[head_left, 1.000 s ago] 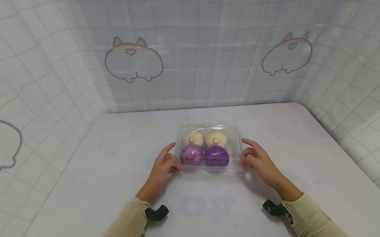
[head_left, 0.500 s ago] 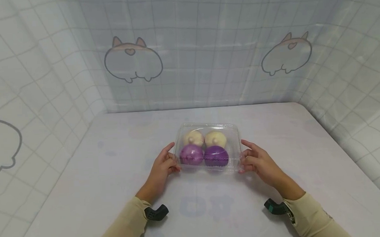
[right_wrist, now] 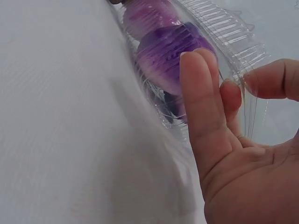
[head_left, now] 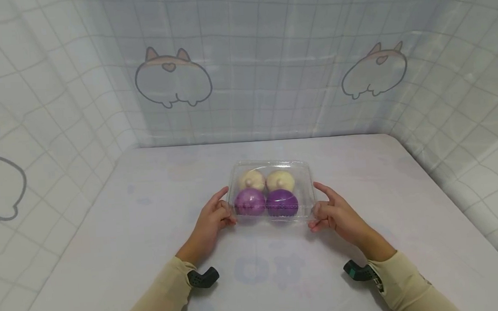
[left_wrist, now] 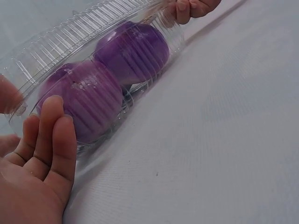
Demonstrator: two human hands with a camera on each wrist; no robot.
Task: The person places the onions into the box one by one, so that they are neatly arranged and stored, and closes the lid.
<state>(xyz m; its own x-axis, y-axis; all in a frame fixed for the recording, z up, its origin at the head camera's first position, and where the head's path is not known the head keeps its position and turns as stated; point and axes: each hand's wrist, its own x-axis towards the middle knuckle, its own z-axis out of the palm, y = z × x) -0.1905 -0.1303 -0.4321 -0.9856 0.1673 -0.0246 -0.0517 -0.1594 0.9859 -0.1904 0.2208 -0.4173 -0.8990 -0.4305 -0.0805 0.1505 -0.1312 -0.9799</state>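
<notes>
A clear plastic clamshell box (head_left: 304, 183) lies on the table between both hands. Through its lid show two cream onions (head_left: 280, 181) at the back and two purple onions (head_left: 282, 204) in front. My left hand (head_left: 211, 222) holds the box's left side, index finger stretched along it; in the left wrist view the other fingers (left_wrist: 63, 144) stand upright by the near corner. On the opposite side, my right hand (head_left: 340, 216) pinches the rim, with the ribbed plastic edge (right_wrist: 243, 44) between its digits in the right wrist view. Some fingers extend past the near corner.
A pale, faintly printed cloth covers the table (head_left: 161, 256). Behind and at both sides rise white grid-patterned curtains (head_left: 267, 102) with cartoon animal drawings. Black curved devices (head_left: 203, 277) sit at both cuffs.
Some fingers of my right hand have spread outward below the box's near corner. The box's near edge sits slightly farther from me. My left hand keeps nearly the same place.
</notes>
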